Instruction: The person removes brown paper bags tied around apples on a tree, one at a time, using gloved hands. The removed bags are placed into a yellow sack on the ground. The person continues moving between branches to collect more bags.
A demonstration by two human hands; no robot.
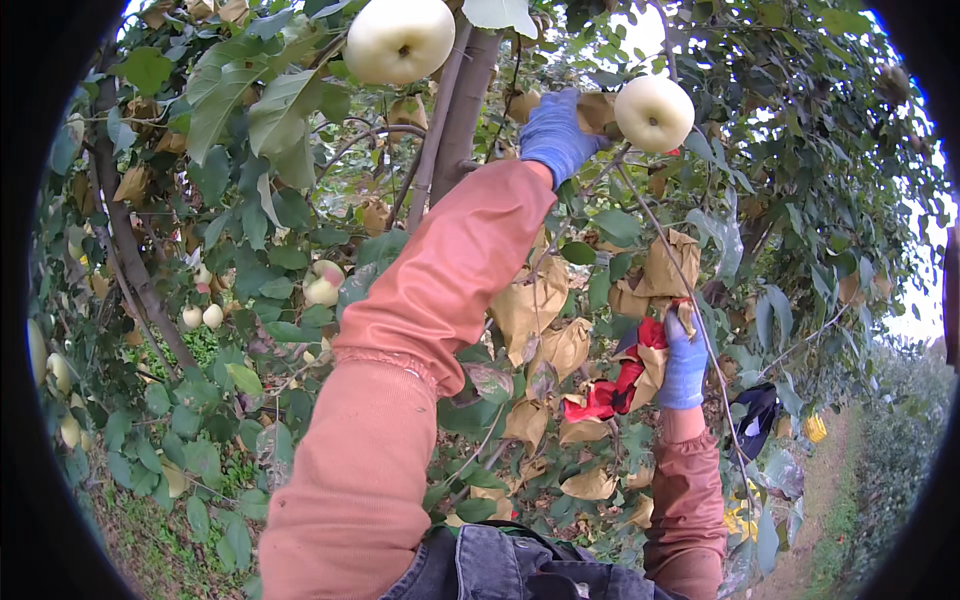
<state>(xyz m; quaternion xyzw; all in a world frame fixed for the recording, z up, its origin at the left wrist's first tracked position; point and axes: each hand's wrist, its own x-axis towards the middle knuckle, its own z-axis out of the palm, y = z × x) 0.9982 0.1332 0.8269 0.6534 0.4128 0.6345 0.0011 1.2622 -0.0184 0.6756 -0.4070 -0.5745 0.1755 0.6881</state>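
Observation:
My left hand (558, 135), in a blue knit glove, reaches high into the tree. It is closed around a brown paper bag (598, 113), part of which sticks out on either side; its fingertips are partly hidden. Just right of it hangs a bare pale apple (654, 114). Lower down, my right hand (684, 365), gloved alike, is closed on crumpled paper bags (630, 378), brown outside and red inside. Another pale apple (400, 40) hangs at the top, left of my left hand. Brown-red sleeve covers (430, 270) wrap both forearms.
Several brown paper bags (565, 348) hang among the leaves between my arms. A trunk (468, 105) rises behind my left forearm, and a thin branch (690, 290) crosses close to my right hand. More apples (323, 284) hang at left. A dirt path (828, 500) runs at right.

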